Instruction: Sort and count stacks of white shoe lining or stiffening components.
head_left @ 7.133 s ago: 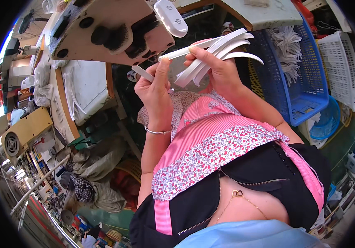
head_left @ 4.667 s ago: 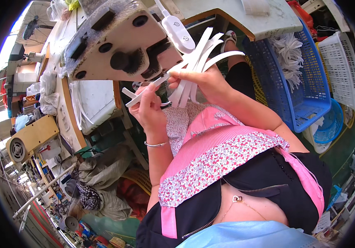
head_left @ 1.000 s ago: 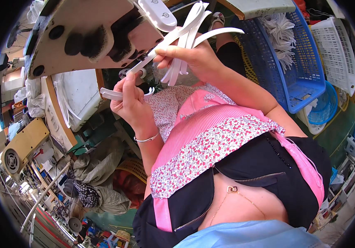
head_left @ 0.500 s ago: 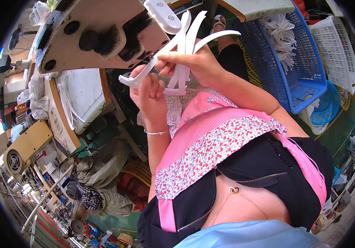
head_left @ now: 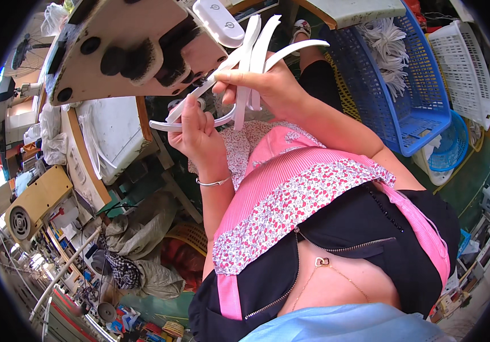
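A worker's two bare hands meet over the lap, close together but apart, a strip stretched between them. The left hand (head_left: 195,131) pinches the lower ends of the flat, narrow white strips (head_left: 293,51); the right hand (head_left: 265,85) clamps the fanned bunch, its tips spreading upward. The work sits just beside the lower edge of a beige, black-stained machine panel (head_left: 105,71), leaving little room above the left fingers. Beyond the left hand runs the brown-trimmed edge of a pale tabletop (head_left: 114,128); right of the right forearm, a gap opens before a blue perforated plastic crate (head_left: 421,143) piled with white strip bundles (head_left: 390,62). Two round printed symbols mark a white, pill-shaped plastic control (head_left: 219,23) beside the panel.
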A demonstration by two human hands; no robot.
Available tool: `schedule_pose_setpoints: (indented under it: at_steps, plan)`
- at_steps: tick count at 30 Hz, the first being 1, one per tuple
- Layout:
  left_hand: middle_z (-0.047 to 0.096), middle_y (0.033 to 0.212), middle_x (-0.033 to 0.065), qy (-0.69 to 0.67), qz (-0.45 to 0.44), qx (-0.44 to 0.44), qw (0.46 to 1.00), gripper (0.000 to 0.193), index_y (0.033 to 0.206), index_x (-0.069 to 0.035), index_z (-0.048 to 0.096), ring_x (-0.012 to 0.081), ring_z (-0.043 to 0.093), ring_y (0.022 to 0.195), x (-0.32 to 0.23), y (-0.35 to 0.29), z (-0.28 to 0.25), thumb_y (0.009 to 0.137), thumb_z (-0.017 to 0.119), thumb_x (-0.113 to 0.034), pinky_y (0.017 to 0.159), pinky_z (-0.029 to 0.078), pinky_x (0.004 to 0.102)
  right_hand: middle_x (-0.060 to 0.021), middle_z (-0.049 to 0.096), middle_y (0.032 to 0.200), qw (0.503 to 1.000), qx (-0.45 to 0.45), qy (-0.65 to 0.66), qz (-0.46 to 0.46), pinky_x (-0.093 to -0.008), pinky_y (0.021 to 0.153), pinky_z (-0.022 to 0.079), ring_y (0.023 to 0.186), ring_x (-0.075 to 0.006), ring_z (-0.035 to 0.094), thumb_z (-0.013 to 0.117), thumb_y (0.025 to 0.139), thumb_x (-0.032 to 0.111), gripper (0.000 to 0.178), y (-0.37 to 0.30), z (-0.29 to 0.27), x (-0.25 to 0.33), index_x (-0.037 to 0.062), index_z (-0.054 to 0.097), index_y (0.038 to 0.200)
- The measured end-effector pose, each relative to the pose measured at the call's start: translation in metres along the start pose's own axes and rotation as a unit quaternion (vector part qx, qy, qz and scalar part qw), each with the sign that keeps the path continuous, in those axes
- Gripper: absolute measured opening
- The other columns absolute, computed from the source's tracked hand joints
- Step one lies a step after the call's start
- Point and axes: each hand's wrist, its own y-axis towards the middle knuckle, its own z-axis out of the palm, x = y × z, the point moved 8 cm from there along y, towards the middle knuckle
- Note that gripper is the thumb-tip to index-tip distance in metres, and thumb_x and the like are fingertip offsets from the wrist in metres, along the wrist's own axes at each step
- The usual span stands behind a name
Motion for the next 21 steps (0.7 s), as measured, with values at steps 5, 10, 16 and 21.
schedule_pose_setpoints:
  at_steps: [5, 10, 16, 21]
  plan:
    - [0.043, 0.058, -0.0047, -0.023, 0.005, -0.014, 1.0, 0.014, 0.079, -0.001, 0.06, 0.0006, 0.029, 0.046, -0.002, 0.0, -0.009, 0.092, 0.064, -0.005, 0.042, 0.021, 0.0196, -0.0107, 0.071, 0.085, 1.0, 0.011, -0.006, 0.001, -0.0245, 0.065, 0.056, 0.069, -0.0134, 0.068, 0.069, 0.088, 0.01, 0.019, 0.0, 0.002, 0.0, -0.0044, 0.067, 0.101]
    - [0.041, 0.057, -0.0051, -0.042, 0.004, -0.027, 0.999, 0.015, 0.078, -0.002, 0.059, 0.001, 0.029, 0.046, -0.006, 0.0, -0.017, 0.092, 0.063, -0.006, 0.043, 0.022, 0.0194, -0.0113, 0.071, 0.085, 1.0, 0.021, 0.019, -0.008, -0.0245, 0.066, 0.056, 0.068, -0.0136, 0.069, 0.067, 0.09, 0.01, 0.02, 0.003, -0.001, 0.0, -0.005, 0.067, 0.102]
    - [0.038, 0.057, -0.006, -0.044, -0.004, -0.034, 0.998, 0.013, 0.08, -0.003, 0.061, 0.001, 0.026, 0.047, -0.012, 0.0, -0.025, 0.093, 0.062, -0.006, 0.044, 0.02, 0.0193, -0.0122, 0.071, 0.086, 0.999, 0.026, 0.019, -0.013, -0.0244, 0.066, 0.057, 0.067, -0.0137, 0.069, 0.066, 0.09, 0.011, 0.02, 0.002, 0.002, 0.0, -0.0052, 0.066, 0.101]
    - [0.032, 0.057, -0.0078, -0.033, -0.014, -0.027, 0.999, 0.012, 0.083, -0.005, 0.059, 0.0013, 0.025, 0.046, -0.012, 0.003, -0.032, 0.095, 0.06, -0.009, 0.043, 0.02, 0.0202, -0.0128, 0.071, 0.086, 1.0, 0.015, 0.021, -0.008, -0.024, 0.065, 0.057, 0.068, -0.0141, 0.07, 0.066, 0.091, 0.012, 0.021, 0.0, 0.0, -0.002, -0.0053, 0.065, 0.103]
